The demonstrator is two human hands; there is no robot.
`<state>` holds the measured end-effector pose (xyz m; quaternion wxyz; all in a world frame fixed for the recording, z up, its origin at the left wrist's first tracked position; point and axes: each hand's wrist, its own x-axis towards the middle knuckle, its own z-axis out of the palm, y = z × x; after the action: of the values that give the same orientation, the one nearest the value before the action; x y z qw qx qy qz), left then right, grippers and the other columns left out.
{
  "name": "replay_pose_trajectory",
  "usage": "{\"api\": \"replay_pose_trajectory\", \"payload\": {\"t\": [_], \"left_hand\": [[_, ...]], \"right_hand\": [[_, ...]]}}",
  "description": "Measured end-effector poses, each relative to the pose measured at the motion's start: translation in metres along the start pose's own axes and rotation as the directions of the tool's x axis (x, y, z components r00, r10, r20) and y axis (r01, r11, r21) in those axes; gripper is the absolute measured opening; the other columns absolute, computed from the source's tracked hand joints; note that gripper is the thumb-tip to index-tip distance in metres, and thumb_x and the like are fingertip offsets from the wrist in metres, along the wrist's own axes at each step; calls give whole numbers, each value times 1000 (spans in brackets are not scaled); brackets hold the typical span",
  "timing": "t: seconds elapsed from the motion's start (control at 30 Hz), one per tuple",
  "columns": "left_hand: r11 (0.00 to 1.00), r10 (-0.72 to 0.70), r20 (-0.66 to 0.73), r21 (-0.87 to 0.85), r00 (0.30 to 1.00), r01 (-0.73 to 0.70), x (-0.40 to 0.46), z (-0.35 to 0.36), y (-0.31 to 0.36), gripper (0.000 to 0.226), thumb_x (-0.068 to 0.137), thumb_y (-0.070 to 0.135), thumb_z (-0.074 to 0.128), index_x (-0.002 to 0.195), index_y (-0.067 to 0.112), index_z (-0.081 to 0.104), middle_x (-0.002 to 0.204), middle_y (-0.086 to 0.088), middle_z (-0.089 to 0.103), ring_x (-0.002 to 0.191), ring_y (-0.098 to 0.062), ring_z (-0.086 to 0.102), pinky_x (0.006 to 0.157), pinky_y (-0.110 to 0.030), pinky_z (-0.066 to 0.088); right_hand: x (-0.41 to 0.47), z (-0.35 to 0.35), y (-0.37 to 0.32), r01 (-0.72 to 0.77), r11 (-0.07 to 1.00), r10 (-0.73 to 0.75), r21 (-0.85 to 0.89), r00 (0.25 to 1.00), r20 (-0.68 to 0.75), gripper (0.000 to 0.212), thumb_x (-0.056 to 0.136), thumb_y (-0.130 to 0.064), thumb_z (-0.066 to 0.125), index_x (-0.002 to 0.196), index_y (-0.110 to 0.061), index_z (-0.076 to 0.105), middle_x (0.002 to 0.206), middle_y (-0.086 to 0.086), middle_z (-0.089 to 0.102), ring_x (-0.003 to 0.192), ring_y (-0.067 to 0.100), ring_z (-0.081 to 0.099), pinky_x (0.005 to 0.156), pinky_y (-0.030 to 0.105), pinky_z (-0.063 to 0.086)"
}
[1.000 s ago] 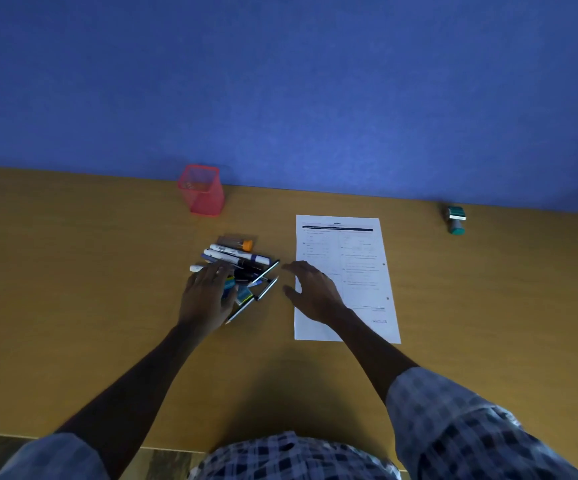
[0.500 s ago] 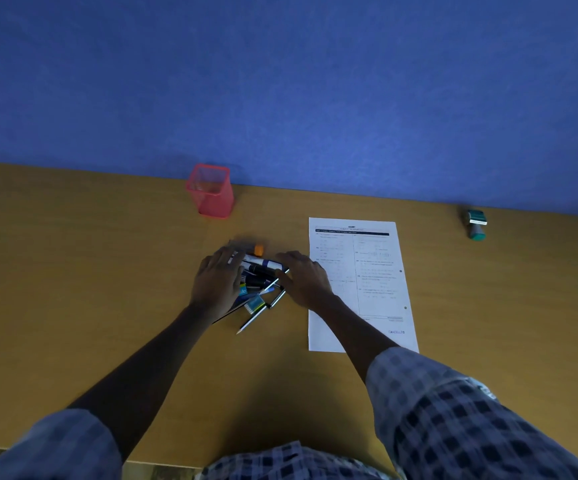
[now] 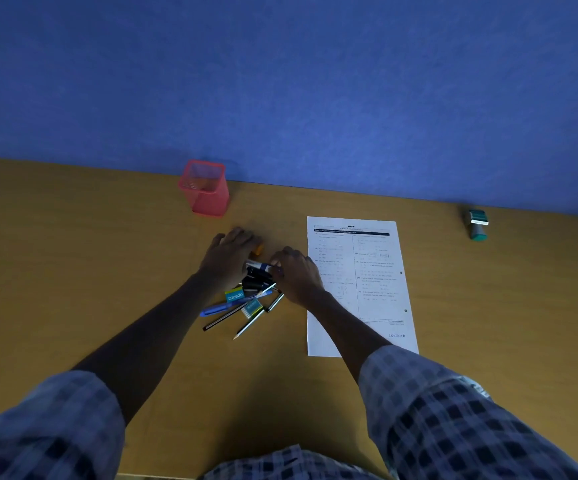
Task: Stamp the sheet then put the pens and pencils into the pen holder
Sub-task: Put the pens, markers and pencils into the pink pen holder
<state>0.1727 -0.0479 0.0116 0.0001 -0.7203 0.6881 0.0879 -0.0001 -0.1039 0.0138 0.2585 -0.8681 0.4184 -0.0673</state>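
The pens and pencils (image 3: 246, 299) lie in a loose heap on the desk (image 3: 73, 271), between my 2 hands, with the sheet (image 3: 367, 292) just to their right and the red mesh pen holder (image 3: 204, 188) further back, near the wall (image 3: 280, 81). The sheet already carries a printed "CANCELLED" mark near its lower right corner, and the stamp (image 3: 477, 225) stands well apart at the far right.

I judge the risk to be the heap splaying: a thin pencil (image 3: 249, 325) and a striped pen (image 3: 232, 315) stick out toward me, beyond my palms, so if I squeeze and lift now they may slip free and roll. My right wrist also rests over the sheet's left edge and could drag it.

My left hand (image 3: 227, 259) curls over the heap's left side and my right hand (image 3: 296, 273) curls against its right, both pressing on the markers; whether either has actually closed round one I cannot tell.
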Motion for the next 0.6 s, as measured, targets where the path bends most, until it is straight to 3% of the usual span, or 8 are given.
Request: {"api": "replay_pose_trajectory", "payload": {"t": [0.1,0.43,0.6], "left_hand": [[1000,-2,-26,8,1000,2,3,0,-5,57,85,8,59,139,18,45,143,-2,47,141,-25,32,107,-45,31],[998,-7,-198,-66,980,-7,0,0,-8,34,89,12,60,123,13,59,124,-7,64,120,-28,54,99,-43,38],[964,-106,-360,-265,927,8,-8,-11,-14,32,92,18,60,123,14,58,115,-9,67,105,-31,61,83,-42,49]], "right_hand": [[-1,0,3,3,1000,-3,-1,1000,-16,18,95,-22,59,106,-12,68,109,6,65,98,26,62,81,34,47],[2,0,0,4,1000,-3,-29,999,34,21,93,-25,62,111,-15,67,117,5,64,108,25,60,94,43,50],[3,-5,0,-34,982,37,187,999,-17,18,93,-20,61,111,-19,59,109,5,71,94,26,66,82,41,57]]}}
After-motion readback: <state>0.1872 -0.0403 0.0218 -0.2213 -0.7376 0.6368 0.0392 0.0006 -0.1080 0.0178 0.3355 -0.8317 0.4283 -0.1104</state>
